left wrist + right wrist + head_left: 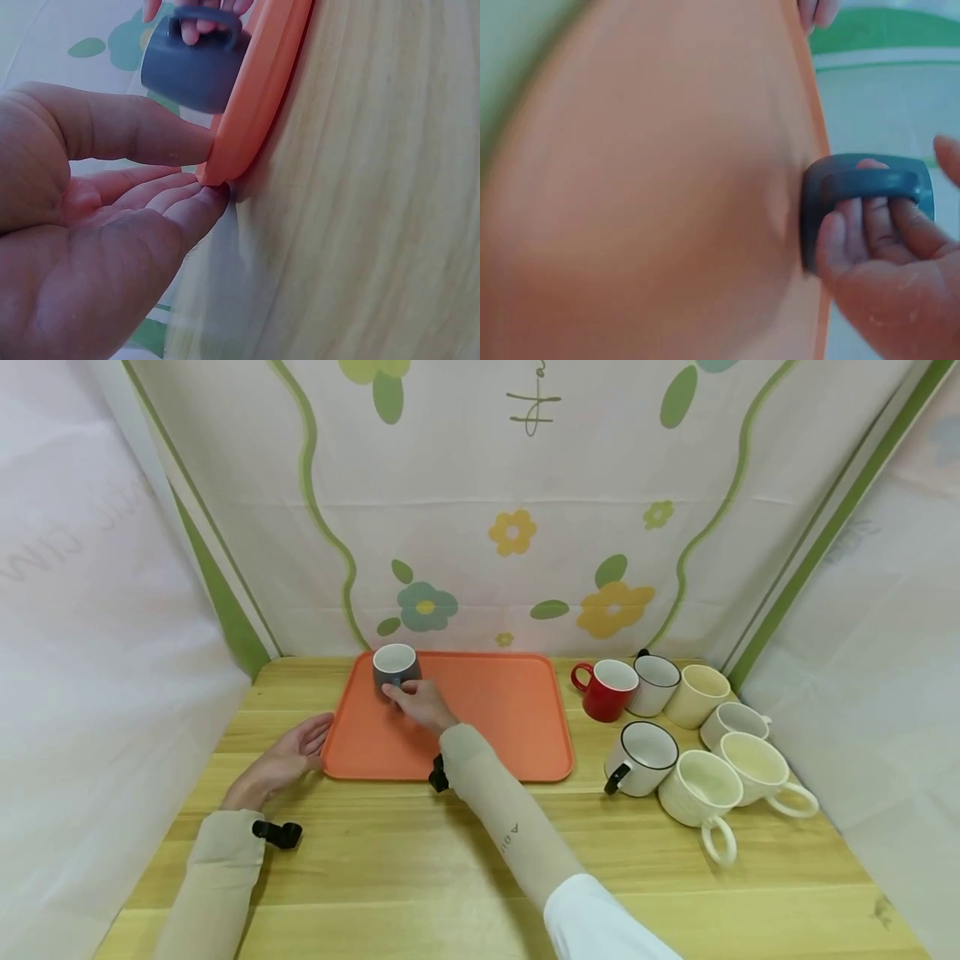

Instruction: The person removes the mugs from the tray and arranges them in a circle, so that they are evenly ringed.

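Note:
My right hand (423,706) holds a dark grey mug (386,675) with a white inside at the back left of an orange tray (480,718). In the right wrist view, my fingers (881,229) hook through the mug's handle (870,182). The mug's base is close to the tray; whether it touches, I cannot tell. My left hand (281,764) is at the tray's left edge, by the front corner. The left wrist view shows its thumb (142,127) and fairly straight fingers (187,210) touching the rim.
To the tray's right stand a red mug (606,697), a black-rimmed white mug (637,768), another black-rimmed mug (654,693) and several cream or white mugs (693,789). They are grouped closely on the wooden table (390,877). Floral cloth (465,543) hangs behind and at both sides.

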`<action>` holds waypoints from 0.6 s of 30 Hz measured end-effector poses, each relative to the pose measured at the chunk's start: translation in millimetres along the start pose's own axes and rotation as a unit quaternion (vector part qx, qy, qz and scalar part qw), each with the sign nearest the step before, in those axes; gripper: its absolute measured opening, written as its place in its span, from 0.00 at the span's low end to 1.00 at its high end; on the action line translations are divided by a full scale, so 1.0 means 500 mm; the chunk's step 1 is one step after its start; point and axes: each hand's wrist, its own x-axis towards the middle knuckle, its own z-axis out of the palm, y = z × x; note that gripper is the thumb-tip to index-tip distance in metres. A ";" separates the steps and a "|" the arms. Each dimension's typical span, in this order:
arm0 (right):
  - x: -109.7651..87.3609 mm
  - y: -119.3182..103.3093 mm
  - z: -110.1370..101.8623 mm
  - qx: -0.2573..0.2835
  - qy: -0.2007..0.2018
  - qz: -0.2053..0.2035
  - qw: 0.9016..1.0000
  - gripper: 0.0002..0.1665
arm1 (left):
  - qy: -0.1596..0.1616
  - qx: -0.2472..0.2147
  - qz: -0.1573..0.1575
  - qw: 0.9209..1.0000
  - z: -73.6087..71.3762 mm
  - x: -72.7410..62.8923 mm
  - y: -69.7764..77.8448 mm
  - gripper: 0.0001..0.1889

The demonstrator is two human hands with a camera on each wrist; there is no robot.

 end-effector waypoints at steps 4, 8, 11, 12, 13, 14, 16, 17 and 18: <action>-0.026 -0.006 0.007 0.036 -0.005 0.041 0.999 0.25 | 0.002 0.006 -0.002 1.000 -0.001 -0.001 0.000 0.51; -0.054 -0.019 0.000 0.108 -0.011 0.080 0.991 0.20 | 0.002 0.010 -0.006 1.000 0.001 -0.002 0.003 0.51; -0.077 -0.032 -0.016 0.180 -0.002 0.113 0.977 0.17 | 0.000 0.010 -0.005 1.000 0.001 -0.003 0.005 0.51; -0.086 -0.036 -0.022 0.199 0.004 0.124 0.972 0.16 | -0.002 0.010 -0.004 1.000 0.001 -0.003 0.005 0.51; -0.095 -0.038 -0.028 0.212 0.012 0.133 0.968 0.16 | -0.003 0.011 -0.004 1.000 0.001 -0.003 0.005 0.51; -0.104 -0.040 -0.035 0.225 0.019 0.142 0.964 0.15 | -0.005 0.011 -0.003 1.000 0.001 -0.003 0.005 0.51; -0.125 -0.041 -0.049 0.233 0.030 0.150 0.960 0.15 | -0.007 0.010 -0.002 1.000 0.001 -0.004 0.005 0.52; -0.137 -0.040 -0.057 0.233 0.038 0.150 0.960 0.16 | -0.008 0.010 -0.002 1.000 0.001 -0.004 0.006 0.52; -0.148 -0.039 -0.065 0.233 0.048 0.147 0.960 0.16 | -0.009 0.008 -0.001 1.000 0.000 -0.004 0.006 0.52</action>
